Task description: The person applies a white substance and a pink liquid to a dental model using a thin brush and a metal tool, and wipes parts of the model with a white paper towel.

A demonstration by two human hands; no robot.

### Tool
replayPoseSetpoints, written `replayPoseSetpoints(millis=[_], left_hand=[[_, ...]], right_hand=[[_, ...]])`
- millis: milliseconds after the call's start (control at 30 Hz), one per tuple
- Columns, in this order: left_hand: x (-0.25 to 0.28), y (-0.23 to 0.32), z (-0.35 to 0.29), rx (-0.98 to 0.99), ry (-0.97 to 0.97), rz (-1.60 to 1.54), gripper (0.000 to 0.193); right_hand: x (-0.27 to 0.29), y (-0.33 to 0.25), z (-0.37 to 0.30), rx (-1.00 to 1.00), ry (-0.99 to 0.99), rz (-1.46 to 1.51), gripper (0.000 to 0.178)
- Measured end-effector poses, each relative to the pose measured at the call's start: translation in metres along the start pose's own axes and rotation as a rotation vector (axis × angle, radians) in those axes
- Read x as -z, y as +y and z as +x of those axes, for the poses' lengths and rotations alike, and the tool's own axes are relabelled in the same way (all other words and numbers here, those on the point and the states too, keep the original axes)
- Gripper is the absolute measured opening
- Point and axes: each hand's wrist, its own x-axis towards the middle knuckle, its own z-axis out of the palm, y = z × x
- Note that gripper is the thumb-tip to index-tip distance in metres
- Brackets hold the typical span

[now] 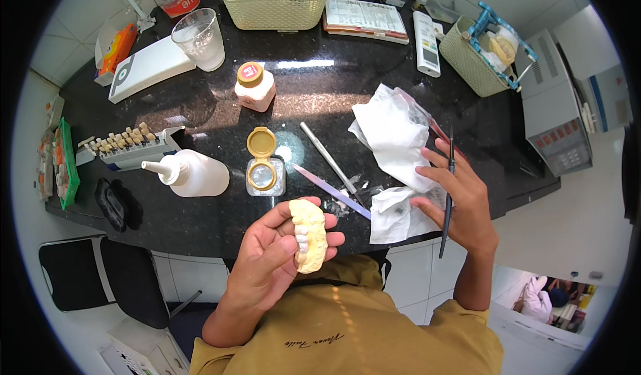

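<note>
My left hand holds a yellow dental cast with a few white teeth on its side, just off the counter's front edge. A thin black brush-like tool is held along the fingers of my right hand, whose fingertips reach the crumpled white tissue. A second tissue piece lies below it. Between the hands are a grey metal handle, a pale purple pointed strip and white crumbs. Left of these stands a small glass jar with its gold lid flipped up.
A white squeeze bottle stands near a tooth shade guide. Farther back are a pink powder bottle, a drinking glass, a green basket and a remote control. A blue articulator rests in another basket.
</note>
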Motion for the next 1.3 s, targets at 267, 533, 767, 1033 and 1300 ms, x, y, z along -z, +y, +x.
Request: replayPoseSetpoints(millis=[267, 533, 767, 1033, 1300], left_hand=[[-0.016, -0.009, 0.01, -0.006, 0.016, 0.062, 0.066], [-0.023, -0.015, 0.012, 0.025, 0.02, 0.03, 0.066], [-0.026, -0.024, 0.014, -0.054, 0.04, 0.089, 0.059], [-0.022, -0.029, 0.013, -0.199, 0.012, 0.131, 0.047], [-0.024, -0.028, 0.013, -0.22, 0.034, 0.197, 0.047]], right_hand=[[-0.018, 0.001, -0.003, -0.06, 0.305, 0.039, 0.012], [-0.02, -0.055, -0.004, -0.145, 0.483, 0.385, 0.007], [-0.03, -0.069, -0.01, -0.078, 0.43, 0.508, 0.012], [-0.026, -0.072, -0.004, 0.105, 0.358, 0.427, 0.018], [-0.026, -0.076, -0.002, 0.117, 0.328, 0.457, 0.023]])
